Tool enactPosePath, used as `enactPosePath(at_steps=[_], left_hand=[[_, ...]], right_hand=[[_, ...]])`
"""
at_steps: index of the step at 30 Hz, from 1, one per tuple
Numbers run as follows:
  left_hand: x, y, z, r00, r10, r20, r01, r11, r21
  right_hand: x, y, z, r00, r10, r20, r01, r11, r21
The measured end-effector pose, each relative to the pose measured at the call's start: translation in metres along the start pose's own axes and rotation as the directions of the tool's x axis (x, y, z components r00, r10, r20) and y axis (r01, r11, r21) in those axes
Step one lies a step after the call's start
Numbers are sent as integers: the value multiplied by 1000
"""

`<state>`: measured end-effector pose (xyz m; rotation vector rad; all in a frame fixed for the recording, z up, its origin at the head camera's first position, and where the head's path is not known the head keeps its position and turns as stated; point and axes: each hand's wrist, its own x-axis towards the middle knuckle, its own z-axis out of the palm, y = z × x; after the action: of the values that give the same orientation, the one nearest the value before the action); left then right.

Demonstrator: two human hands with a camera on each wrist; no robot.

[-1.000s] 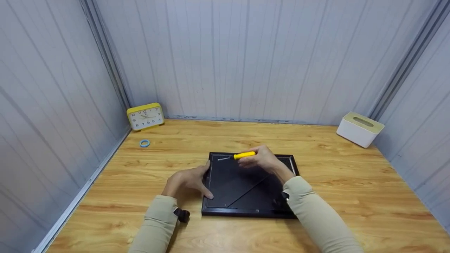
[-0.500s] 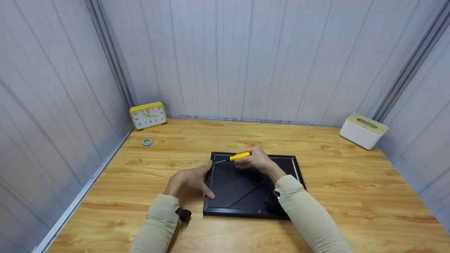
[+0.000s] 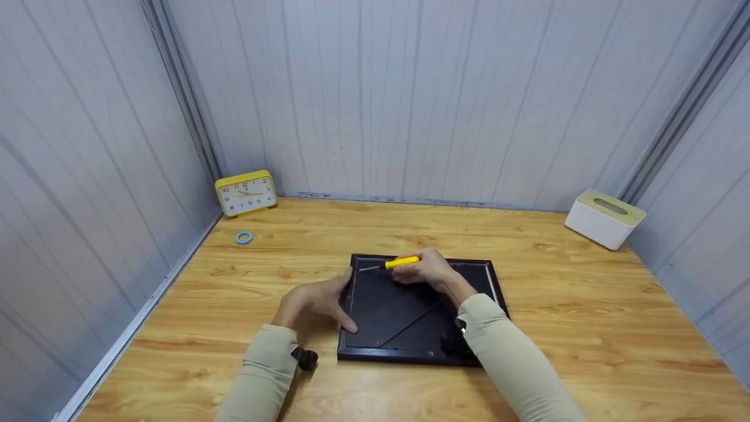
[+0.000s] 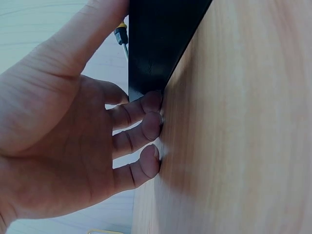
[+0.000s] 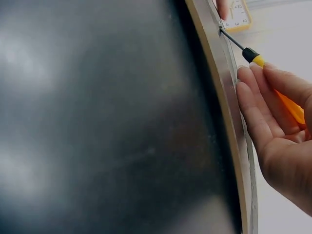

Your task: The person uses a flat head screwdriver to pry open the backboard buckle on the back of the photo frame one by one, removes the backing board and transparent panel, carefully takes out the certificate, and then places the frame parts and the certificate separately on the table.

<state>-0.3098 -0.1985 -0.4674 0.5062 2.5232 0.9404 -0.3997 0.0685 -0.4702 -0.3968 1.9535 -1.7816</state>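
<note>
A black picture frame [image 3: 375,313] lies back side up on the table, a thin diagonal line crossing its backing. My left hand [image 3: 319,298] steadies its left edge: the thumb presses on the top, the forefinger reaches toward the far corner. In the left wrist view the other fingertips [image 4: 151,126] rest at the tabletop beside the frame's side. My right hand [image 3: 432,271] grips a screwdriver [image 3: 402,262] by its yellow handle, over the far left part of the backing. In the right wrist view the screwdriver's tip [image 5: 222,30] sits at the frame's inner edge.
A yellow alarm clock [image 3: 246,193] stands at the back left corner, with a small blue ring [image 3: 244,237] in front of it. At the back right is a white tissue box [image 3: 605,220] with a wood-coloured lid. Panel walls [image 3: 375,105] border the wooden table [image 3: 556,293].
The right hand has shifted slightly left, bringing the screwdriver's tip to the frame's left inner edge. Over the last half second the tool tilted a little. The left hand stays on the frame.
</note>
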Motion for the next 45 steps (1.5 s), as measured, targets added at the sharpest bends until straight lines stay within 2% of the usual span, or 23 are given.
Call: enactPosePath(at_steps=[5, 10, 14, 19, 22, 25, 34, 39, 45], left_hand=[[0, -1, 0, 999, 47, -13, -47, 998, -32], [0, -1, -1, 999, 46, -6, -47, 998, -43], [1, 0, -1, 1000, 26, -6, -26, 999, -21], [-1, 1, -1, 999, -52, 10, 51, 997, 51], [-1, 0, -2, 999, -50, 13, 49, 997, 57], [-1, -1, -1, 999, -41, 8, 41, 999, 25], [-1, 0, -2, 998, -69, 12, 69, 998, 11], [-2, -2, -2, 998, -70, 5, 70, 997, 34], [-1, -2, -1, 998, -69, 7, 69, 996, 51]], right_hand=[[0, 1, 0, 1000, 7, 6, -7, 1000, -1], [0, 1, 0, 1000, 15, 4, -15, 999, -31], [-1, 0, -1, 1000, 20, 2, -20, 999, -49], [0, 0, 1, 1000, 20, -15, -21, 998, -58], [1, -1, 3, 999, 25, -22, -27, 997, -74], [2, -2, 4, 999, 25, -30, -28, 995, -94], [2, -7, 8, 999, 29, -45, -33, 993, -111], [5, -14, 14, 999, 0, -39, -4, 993, -120], [7, -31, 24, 996, -64, -58, 52, 979, -197]])
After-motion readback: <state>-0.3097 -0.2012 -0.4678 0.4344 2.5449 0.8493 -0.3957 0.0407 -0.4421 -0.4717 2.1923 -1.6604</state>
